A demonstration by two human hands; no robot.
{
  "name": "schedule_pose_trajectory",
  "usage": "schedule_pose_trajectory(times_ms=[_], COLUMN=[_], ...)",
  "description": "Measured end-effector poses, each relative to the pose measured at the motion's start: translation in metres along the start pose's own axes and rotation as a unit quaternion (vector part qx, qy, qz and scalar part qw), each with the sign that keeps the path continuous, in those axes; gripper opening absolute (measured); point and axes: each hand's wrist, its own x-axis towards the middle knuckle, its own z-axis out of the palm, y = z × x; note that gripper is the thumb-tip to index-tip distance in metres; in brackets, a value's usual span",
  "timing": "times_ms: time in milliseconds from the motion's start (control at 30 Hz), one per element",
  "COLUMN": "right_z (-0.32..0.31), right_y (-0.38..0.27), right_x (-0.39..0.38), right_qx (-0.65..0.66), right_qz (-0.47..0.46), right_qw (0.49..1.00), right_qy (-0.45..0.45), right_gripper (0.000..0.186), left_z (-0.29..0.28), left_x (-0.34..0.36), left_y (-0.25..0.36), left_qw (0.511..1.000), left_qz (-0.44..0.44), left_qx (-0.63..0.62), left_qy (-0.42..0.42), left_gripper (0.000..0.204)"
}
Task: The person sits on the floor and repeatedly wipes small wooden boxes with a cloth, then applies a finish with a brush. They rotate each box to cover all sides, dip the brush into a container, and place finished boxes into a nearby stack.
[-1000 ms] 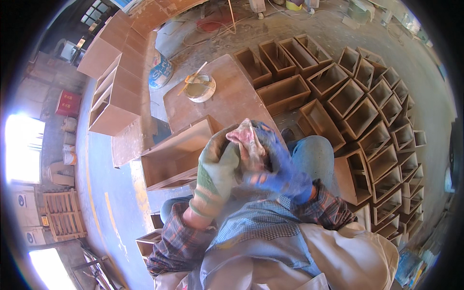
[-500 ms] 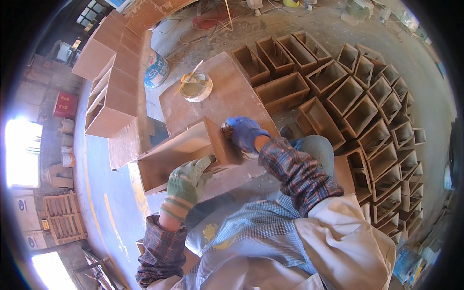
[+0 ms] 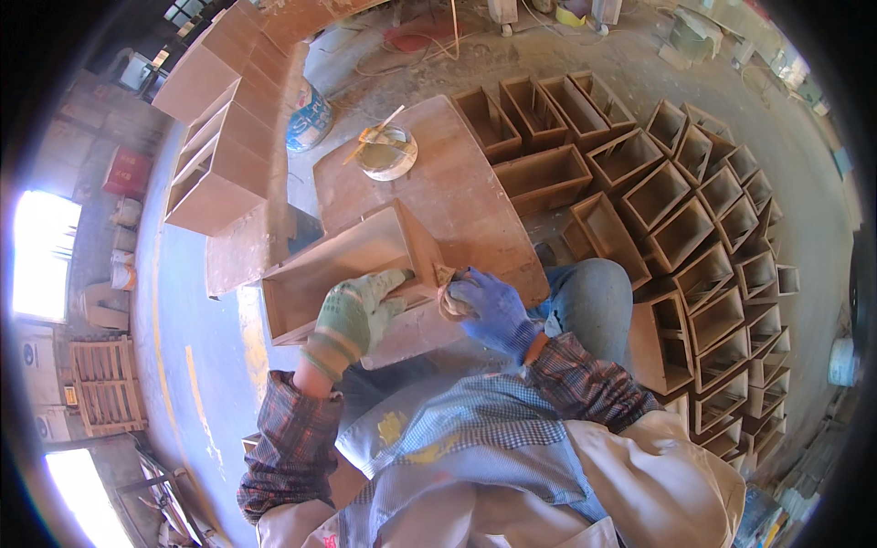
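In the middle, a brown wooden drawer box lies on a worn board. My left hand, in a pale green and white glove, has its fingers closed on the box's near edge. My right hand, in a blue glove, holds a crumpled, stained rag against the outside of the box's right end, its fingertips partly hidden.
A tub of pasty filler with sticks stands beyond the box. Rows of wooden drawer boxes fill the floor to the right. Brown cabinet carcasses stand on the left, near a blue-and-white bucket.
My hands have parted from being together on the rag over my lap and moved onto the box. Since half a second ago, my right hand has shifted down along the box's right end.
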Motion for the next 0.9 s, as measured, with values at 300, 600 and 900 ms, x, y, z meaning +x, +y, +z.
schedule_pose_trajectory(times_ms=[300,600,900], right_z=[-0.013,0.012,-0.002], right_y=[-0.014,0.008,-0.002], right_x=[0.014,0.025,0.009], right_qx=[-0.108,-0.107,-0.083], right_qz=[0.21,0.027,0.215], right_qw=[0.964,0.989,0.973], right_qy=[-0.118,0.096,-0.01], right_gripper=[0.029,0.034,0.044], left_z=[-0.003,0.003,-0.027], left_x=[0.025,0.04,0.02], left_y=[-0.005,0.002,0.001], left_qw=[0.999,0.998,0.993], left_qz=[0.005,-0.05,-0.066], left_qx=[-0.003,-0.028,0.096], left_qy=[0.049,0.027,0.02], left_gripper=[0.034,0.036,0.06])
